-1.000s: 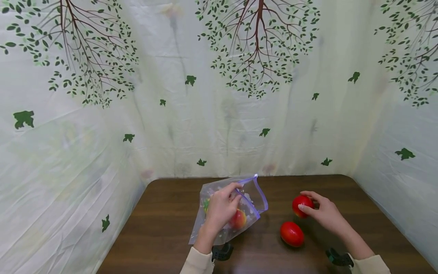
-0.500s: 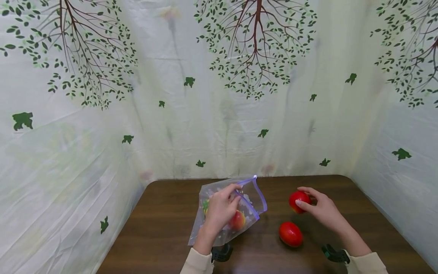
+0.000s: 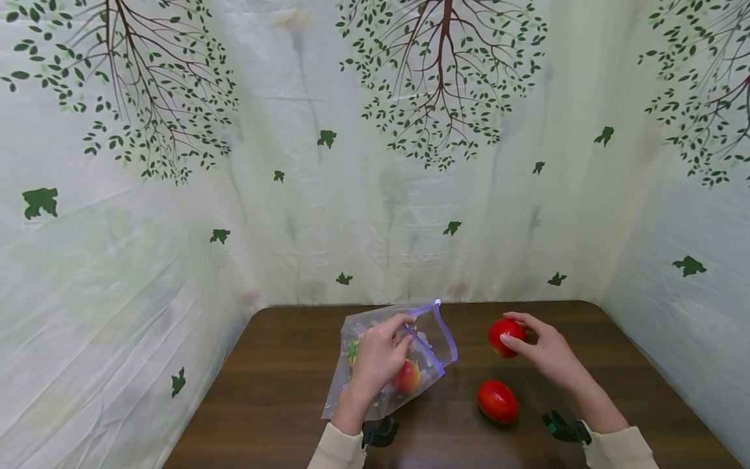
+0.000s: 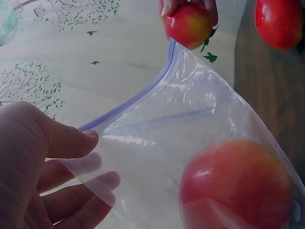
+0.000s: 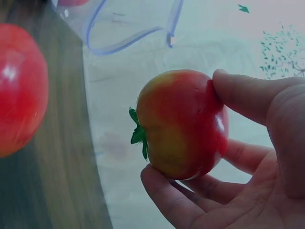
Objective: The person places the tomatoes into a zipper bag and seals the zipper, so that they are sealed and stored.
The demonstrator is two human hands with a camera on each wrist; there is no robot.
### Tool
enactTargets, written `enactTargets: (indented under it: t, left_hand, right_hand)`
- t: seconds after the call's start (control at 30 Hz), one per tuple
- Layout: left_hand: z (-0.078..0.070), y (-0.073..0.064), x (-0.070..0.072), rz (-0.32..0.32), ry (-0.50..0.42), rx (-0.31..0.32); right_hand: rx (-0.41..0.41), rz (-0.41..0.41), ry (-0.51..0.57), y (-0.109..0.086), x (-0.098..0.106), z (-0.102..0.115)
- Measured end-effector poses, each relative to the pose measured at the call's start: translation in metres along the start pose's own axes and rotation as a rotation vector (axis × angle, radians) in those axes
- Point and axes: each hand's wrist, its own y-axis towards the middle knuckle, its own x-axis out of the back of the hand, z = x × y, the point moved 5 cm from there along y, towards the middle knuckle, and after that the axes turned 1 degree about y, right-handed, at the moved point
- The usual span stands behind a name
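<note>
My left hand [image 3: 377, 365] pinches the rim of a clear zip bag [image 4: 147, 157] between thumb and fingers, and the bag's purple-edged mouth gapes to the right. Inside the bag are a red-yellow round fruit [image 3: 408, 376] and something green and yellow [image 3: 352, 352], partly hidden by my hand. To the right, my right hand [image 3: 551, 348] holds a red tomato [image 5: 183, 124] with a yellowish patch and green leaves at its stem end, raised above the table. Below it in the head view, a longer red fruit [image 3: 498, 401] lies on the table, touched by neither hand.
The dark wooden table [image 3: 281, 378] has rounded far corners. A pale curtain [image 3: 375, 247] printed with trees and leaves hangs behind it and at both sides. A dark band with a camera [image 3: 381, 431] sits on my left wrist, another [image 3: 565, 428] on my right.
My right hand has carried the tomato up and a little to the left, nearer the bag's mouth. My left hand and the bag have stayed where they were.
</note>
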Motion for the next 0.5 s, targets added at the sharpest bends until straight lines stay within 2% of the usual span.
enactTargets:
  t: [0.27,0.5]
  left_hand:
    - [0.001,0.001,-0.001,0.003,0.003,0.007]
    - [0.0,0.001,-0.002,0.018,-0.03,0.026]
  right_hand:
    - [0.002,0.01,0.05,0.003,-0.005,0.01]
    - [0.001,0.011,0.073,0.006,-0.01,0.016]
